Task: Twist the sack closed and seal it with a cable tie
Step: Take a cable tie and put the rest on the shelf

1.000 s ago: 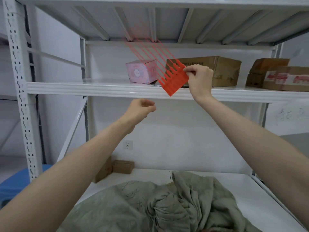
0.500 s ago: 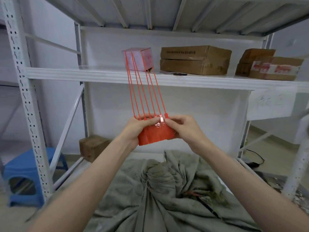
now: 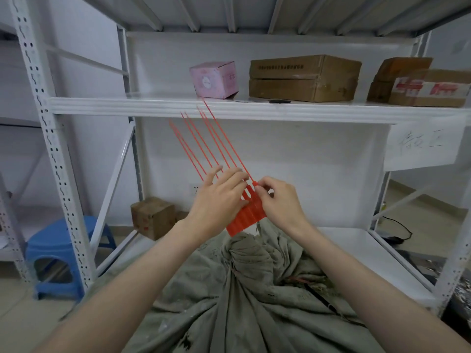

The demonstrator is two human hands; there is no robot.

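Separating one tie from the red plastic cable-tie strip (image 3: 244, 217), mid-frame: left hand (image 3: 219, 200) grips the joined heads, right hand (image 3: 279, 202) pinches the end tie. Snap sideways, brace the rest. Grey-green cloth sack (image 3: 254, 289), neck bunched, lies lower centre.

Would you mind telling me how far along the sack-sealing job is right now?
Done: the sack has its mouth gathered into a bunched neck below the hands. In hand: the left hand holds the joined strip of red cable ties, while the right hand pinches the tie at its edge, apparently to separate one. Left: no tie is around the neck yet, so wrapping and cinching remain.
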